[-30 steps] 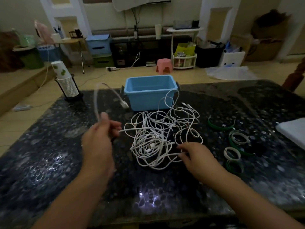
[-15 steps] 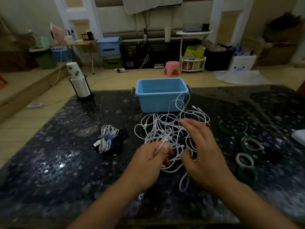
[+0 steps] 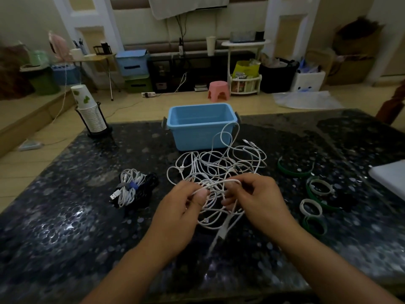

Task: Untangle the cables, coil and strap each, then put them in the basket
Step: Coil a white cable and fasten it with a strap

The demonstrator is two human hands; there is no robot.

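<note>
A tangle of white cables [image 3: 221, 165] lies on the dark speckled table in front of a light blue basket [image 3: 197, 137]. My left hand [image 3: 182, 207] pinches one white cable strand near the tangle's front edge. My right hand [image 3: 260, 198] grips the same strand a little to the right, so a short span runs between the hands. A loose cable end [image 3: 221, 233] hangs down below my right hand. To the left lies a coiled bundle of white and black cables [image 3: 133, 189] bound with a strap.
Several green and white straps [image 3: 315, 189] lie on the table to the right. A stack of paper cups in a black holder [image 3: 89, 113] stands at the table's back left. A white flat object [image 3: 392, 178] sits at the right edge.
One second ago my left hand held a cable off to the left; the strapped bundle now lies there. Both hands have come together on one strand of the tangle and lifted it.
</note>
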